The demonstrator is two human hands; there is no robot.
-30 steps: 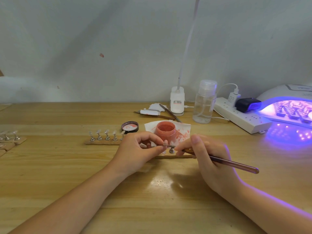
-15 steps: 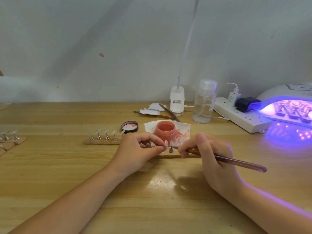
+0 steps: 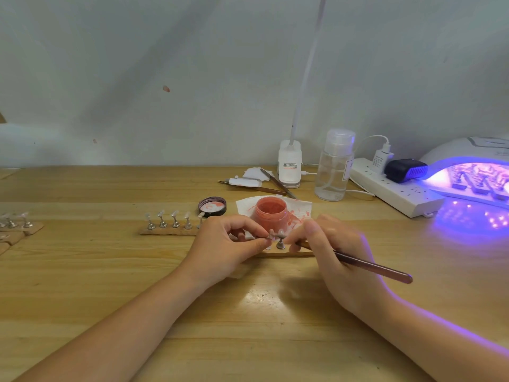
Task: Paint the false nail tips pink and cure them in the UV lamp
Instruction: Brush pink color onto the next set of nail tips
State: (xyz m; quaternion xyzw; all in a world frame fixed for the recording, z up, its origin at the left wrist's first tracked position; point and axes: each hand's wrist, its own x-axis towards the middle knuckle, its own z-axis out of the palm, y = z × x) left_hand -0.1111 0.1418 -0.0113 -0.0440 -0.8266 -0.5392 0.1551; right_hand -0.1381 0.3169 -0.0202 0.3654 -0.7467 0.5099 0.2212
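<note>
Both hands are working at the table centre: left hand (image 3: 234, 244) is pinching a small nail tip (image 3: 271, 236) on its metal stand, fingers curled round it; right hand (image 3: 336, 252) is gripping a brush (image 3: 371, 267) like a pen, bristle end pointing at that tip, exact contact too small to tell. Another stand (image 3: 281, 244) is sitting just beside, on a brown strip (image 3: 289, 254). Open pink paint jar (image 3: 271, 212) is standing on a stained tissue (image 3: 301, 206) right behind the hands, its lid (image 3: 212, 206) lying to the left. Five unpainted-looking tips (image 3: 175, 219) are waiting in a row on another strip further left, more at the table's left edge. UV lamp (image 3: 468, 172) is glowing at far right with stands already inside. Step in hand is likely coating this one tip; doing it well probably means keeping the left pinch steady on the stand, not the tip surface, stroking thin and even from base to end, and keeping wet paint off the fingers.
</note>
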